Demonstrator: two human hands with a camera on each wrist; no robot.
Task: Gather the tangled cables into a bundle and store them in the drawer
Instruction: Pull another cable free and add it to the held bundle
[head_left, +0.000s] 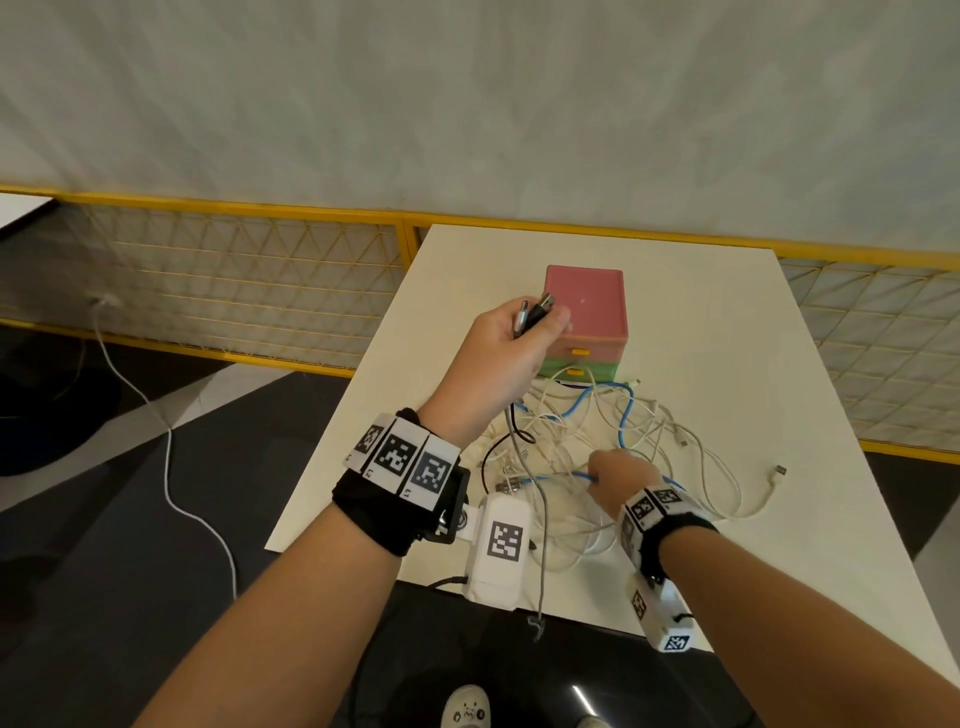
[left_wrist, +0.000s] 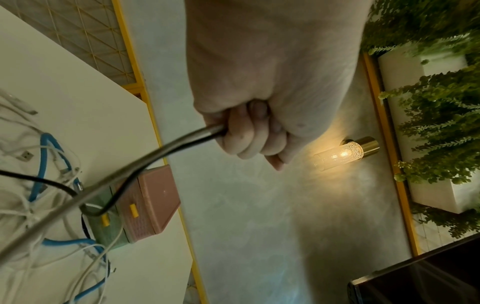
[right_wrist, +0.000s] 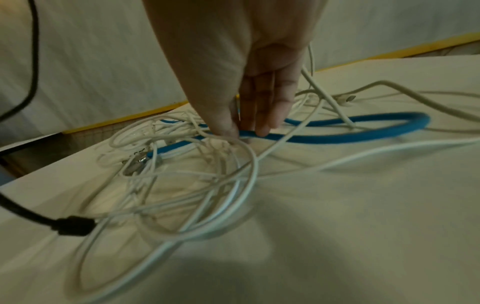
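Observation:
A tangle of white cables (head_left: 571, 441) with a blue cable (head_left: 626, 410) lies on the white table (head_left: 727, 338), in front of a small drawer unit (head_left: 587, 306) with a pink top and a green drawer (head_left: 597, 370), both drawers closed. My left hand (head_left: 514, 338) is raised in front of the unit and grips the plug ends of a grey cable (left_wrist: 155, 156) and a black cable (left_wrist: 122, 191), which trail down into the tangle. My right hand (right_wrist: 246, 131) reaches into the pile and pinches the blue cable (right_wrist: 337, 137) between thumb and fingers.
A yellow mesh fence (head_left: 234, 270) runs behind and to the left of the table. A white cord (head_left: 166, 457) trails over the dark floor on the left. The grey cable's loose end hangs over the table's near edge (head_left: 540, 618). A lit wall lamp (left_wrist: 345, 153) glows beyond the hand.

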